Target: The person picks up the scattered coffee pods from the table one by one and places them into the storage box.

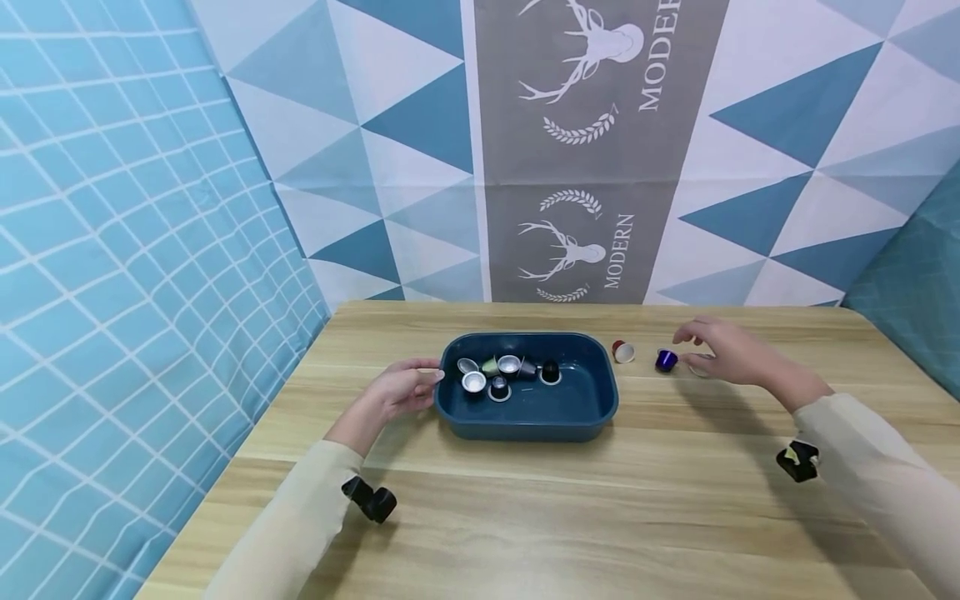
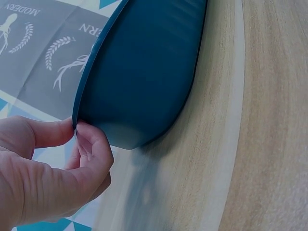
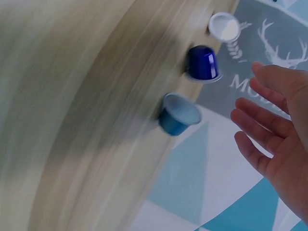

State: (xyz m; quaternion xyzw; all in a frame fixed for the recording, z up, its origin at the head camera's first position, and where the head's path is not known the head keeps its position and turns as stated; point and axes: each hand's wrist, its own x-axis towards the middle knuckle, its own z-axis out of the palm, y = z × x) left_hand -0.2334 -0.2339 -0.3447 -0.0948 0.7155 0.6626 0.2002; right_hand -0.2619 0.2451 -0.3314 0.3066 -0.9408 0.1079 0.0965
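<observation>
My left hand point(image 1: 408, 387) pinches the left-end rim of a dark blue plastic bin point(image 1: 525, 431) between thumb and fingers; the left wrist view shows the thumb on the bin's point(image 2: 139, 72) rim. Several coffee capsules lie inside, among them a black capsule point(image 1: 551, 371) and a silver-faced capsule point(image 1: 474, 382). My right hand point(image 1: 723, 352) hovers right of the bin, its fingers loosely bent and holding nothing. Close to it are a shiny dark blue coffee capsule point(image 3: 202, 63) and a light blue capsule point(image 3: 177, 115) lying tipped. The right hand partly hides the light blue one in the head view.
A red capsule point(image 1: 622, 352) with a pale face lies just right of the bin. All of this is on a wooden table point(image 1: 510, 517). A patterned cloth point(image 1: 420, 167) hangs behind the table, and a blue grid cloth point(image 1: 135, 250) runs along the left.
</observation>
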